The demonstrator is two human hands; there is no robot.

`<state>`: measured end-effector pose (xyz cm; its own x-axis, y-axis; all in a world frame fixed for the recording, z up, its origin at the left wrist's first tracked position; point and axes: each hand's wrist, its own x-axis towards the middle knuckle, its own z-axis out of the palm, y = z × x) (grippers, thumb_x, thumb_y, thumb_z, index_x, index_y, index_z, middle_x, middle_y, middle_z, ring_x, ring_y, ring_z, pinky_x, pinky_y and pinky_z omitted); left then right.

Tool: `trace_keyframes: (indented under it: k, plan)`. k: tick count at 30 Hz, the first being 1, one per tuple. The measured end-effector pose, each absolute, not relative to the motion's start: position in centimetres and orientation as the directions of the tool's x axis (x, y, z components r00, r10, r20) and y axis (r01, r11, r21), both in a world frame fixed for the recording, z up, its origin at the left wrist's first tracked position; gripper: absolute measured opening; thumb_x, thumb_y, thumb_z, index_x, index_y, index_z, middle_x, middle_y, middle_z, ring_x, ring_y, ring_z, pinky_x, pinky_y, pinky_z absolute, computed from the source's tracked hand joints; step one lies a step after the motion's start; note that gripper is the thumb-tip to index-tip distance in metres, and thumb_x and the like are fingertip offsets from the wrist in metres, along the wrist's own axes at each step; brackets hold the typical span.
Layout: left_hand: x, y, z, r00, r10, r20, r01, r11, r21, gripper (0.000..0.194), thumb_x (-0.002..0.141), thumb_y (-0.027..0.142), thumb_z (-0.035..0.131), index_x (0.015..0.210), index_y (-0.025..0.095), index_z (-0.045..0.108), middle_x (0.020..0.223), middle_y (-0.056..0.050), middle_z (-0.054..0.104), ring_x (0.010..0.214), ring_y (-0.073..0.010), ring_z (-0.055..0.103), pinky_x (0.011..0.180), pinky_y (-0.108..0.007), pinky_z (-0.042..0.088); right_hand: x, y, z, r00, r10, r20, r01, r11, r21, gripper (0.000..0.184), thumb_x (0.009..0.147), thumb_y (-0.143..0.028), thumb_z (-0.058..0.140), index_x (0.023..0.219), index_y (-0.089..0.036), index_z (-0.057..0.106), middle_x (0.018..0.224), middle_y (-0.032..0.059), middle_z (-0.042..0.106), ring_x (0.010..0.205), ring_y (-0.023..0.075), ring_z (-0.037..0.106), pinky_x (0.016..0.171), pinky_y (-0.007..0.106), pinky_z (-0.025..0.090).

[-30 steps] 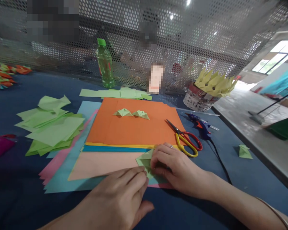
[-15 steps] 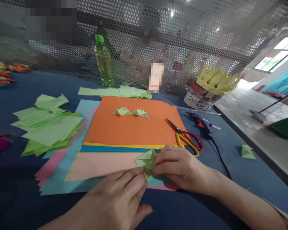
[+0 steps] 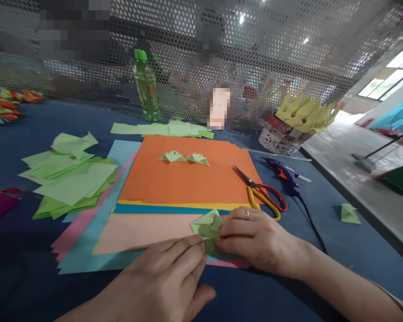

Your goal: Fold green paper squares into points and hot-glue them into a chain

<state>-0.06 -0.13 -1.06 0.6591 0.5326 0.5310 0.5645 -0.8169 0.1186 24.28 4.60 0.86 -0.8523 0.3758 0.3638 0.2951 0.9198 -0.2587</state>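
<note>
A small green origami piece [image 3: 206, 226], creased and pointed at the top, lies over the near part of the paper stack. My left hand [image 3: 174, 268] holds its lower left edge down with the fingertips close together, the thumb apart below. At its right edge, my right hand [image 3: 251, 237], a ring on one finger, has its fingers bent and closed on the paper. The fingertips hide part of its lower end. Two folded green pieces [image 3: 172, 156] rest on the orange sheets [image 3: 188, 183]. Red-and-yellow-handled scissors [image 3: 262, 192] lie just beyond my right hand.
Loose green sheets [image 3: 74, 179] lie at left; green strips [image 3: 164, 129] lie at the back, near a green bottle [image 3: 146, 89]. To the right are a blue glue gun [image 3: 287, 179] with its cord, another folded piece [image 3: 349, 213] and a pot of yellow paper points [image 3: 280, 138].
The view has shifted slightly. My right fingers have moved a little along the origami piece's right edge, and its lower part looks flatter. My left hand stays nearly in place.
</note>
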Motion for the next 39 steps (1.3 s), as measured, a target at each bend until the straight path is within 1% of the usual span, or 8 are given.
trace_keyframes:
  k: [4,8,12,16,23,28,35,39]
  plan:
    - [-0.1,-0.1,-1.0,0.673,0.509,0.537,0.564,-0.822,0.073,0.048,0.110,0.031,0.031,0.097,0.016,0.074,0.096,-0.003,0.076,0.095,-0.0183,0.068,0.088,-0.031,0.050,24.2,4.5,1.1,-0.858,0.381,0.345,0.305,0.918,-0.255,0.023,0.103,-0.017,0.048,0.095,-0.016,0.069,0.097,0.0068,0.073,0.090,0.0179,0.062,0.082,0.031,0.051]
    - [0.1,0.1,-0.6,0.694,0.463,0.551,0.547,-0.837,0.014,0.044,0.110,0.030,0.030,0.110,0.014,0.071,0.098,-0.004,0.075,0.092,-0.0181,0.068,0.082,-0.031,0.050,24.3,4.5,0.9,-0.856,0.384,0.346,0.309,0.917,-0.254,0.021,0.102,-0.018,0.050,0.094,-0.017,0.069,0.098,0.0065,0.073,0.091,0.0177,0.063,0.083,0.031,0.052]
    - [0.4,0.4,-0.5,0.683,0.508,0.525,0.570,-0.820,0.052,0.047,0.111,0.030,0.027,0.111,0.014,0.070,0.095,-0.004,0.074,0.091,-0.0191,0.067,0.081,-0.034,0.049,24.3,4.6,0.4,-0.844,0.405,0.351,0.317,0.905,-0.282,0.021,0.102,-0.016,0.049,0.097,-0.017,0.069,0.099,0.0069,0.073,0.094,0.0176,0.064,0.086,0.032,0.052]
    - [0.5,0.4,-0.5,0.715,0.503,0.485,0.540,-0.839,0.074,0.054,0.111,0.033,0.023,0.101,0.014,0.073,0.094,-0.004,0.073,0.089,-0.0193,0.066,0.078,-0.034,0.050,24.3,4.6,0.2,-0.805,0.445,0.392,0.318,0.882,-0.347,0.022,0.097,-0.007,0.050,0.099,-0.017,0.069,0.096,0.0065,0.072,0.092,0.0170,0.066,0.085,0.031,0.053]
    - [0.5,0.3,-0.9,0.709,0.503,0.493,0.532,-0.842,0.094,0.050,0.110,0.033,0.027,0.097,0.015,0.073,0.092,-0.005,0.070,0.091,-0.0203,0.064,0.081,-0.035,0.049,24.2,4.5,0.4,-0.727,0.587,0.357,0.341,0.759,-0.555,0.017,0.095,-0.009,0.057,0.105,-0.016,0.070,0.098,0.0079,0.071,0.089,0.0154,0.063,0.080,0.026,0.054]
    - [0.3,0.4,-1.0,0.703,0.490,0.516,0.519,-0.849,0.099,0.053,0.111,0.033,0.024,0.095,0.015,0.071,0.089,-0.004,0.070,0.089,-0.0195,0.064,0.080,-0.033,0.049,24.4,4.6,-0.2,-0.741,0.556,0.376,0.330,0.790,-0.517,0.017,0.095,-0.009,0.057,0.102,-0.017,0.070,0.097,0.0070,0.070,0.087,0.0158,0.062,0.079,0.028,0.052]
    - [0.3,0.2,-0.7,0.713,0.511,0.481,0.541,-0.837,0.087,0.038,0.108,0.035,0.040,0.097,0.015,0.071,0.092,-0.004,0.070,0.090,-0.0199,0.064,0.081,-0.033,0.051,24.3,4.5,0.3,-0.734,0.585,0.344,0.373,0.772,-0.515,0.020,0.092,-0.006,0.054,0.099,-0.019,0.068,0.098,0.0069,0.069,0.088,0.0158,0.063,0.080,0.029,0.052]
    - [0.6,-0.1,-0.8,0.677,0.516,0.524,0.552,-0.828,0.102,0.033,0.106,0.032,0.046,0.093,0.015,0.070,0.091,-0.004,0.071,0.091,-0.0207,0.065,0.083,-0.034,0.049,23.7,3.9,1.2,-0.658,0.698,0.283,0.424,0.654,-0.626,0.023,0.085,-0.005,0.052,0.100,-0.018,0.063,0.093,0.0069,0.067,0.085,0.0176,0.061,0.076,0.030,0.052]
